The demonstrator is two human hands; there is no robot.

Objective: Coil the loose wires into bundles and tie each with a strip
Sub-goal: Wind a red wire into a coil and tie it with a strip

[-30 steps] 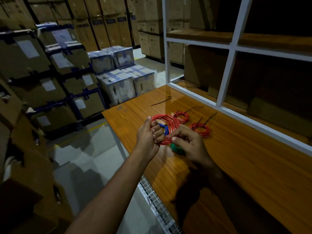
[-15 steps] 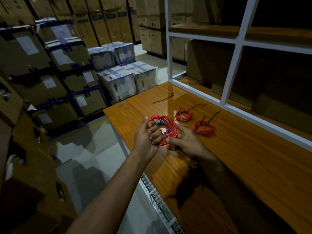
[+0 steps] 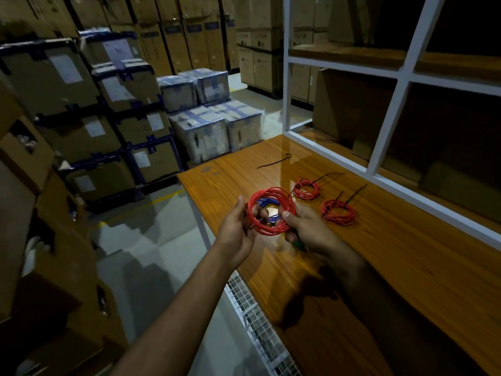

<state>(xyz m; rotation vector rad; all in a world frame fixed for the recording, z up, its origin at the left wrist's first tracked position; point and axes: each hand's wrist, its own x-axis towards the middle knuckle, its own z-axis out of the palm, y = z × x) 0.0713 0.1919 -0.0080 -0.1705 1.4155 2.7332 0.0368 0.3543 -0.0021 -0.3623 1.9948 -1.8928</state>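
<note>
Both hands hold a large red wire coil up above the wooden table. My left hand grips its left side, and my right hand pinches its right side with the thumb on top. Blue wire shows inside the red loop. A bit of green wire peeks out under my right hand. Two smaller red coils lie on the table behind, each with a black strip around it. One loose black strip lies farther back.
A white shelf frame with wooden shelves borders the table on the right. Stacked cardboard boxes and wrapped cartons fill the floor to the left. A white wire grille runs along the table's left edge.
The red coil has turned from edge-on to facing me as an open ring. My right thumb moved onto its right side, and the hands drew slightly apart.
</note>
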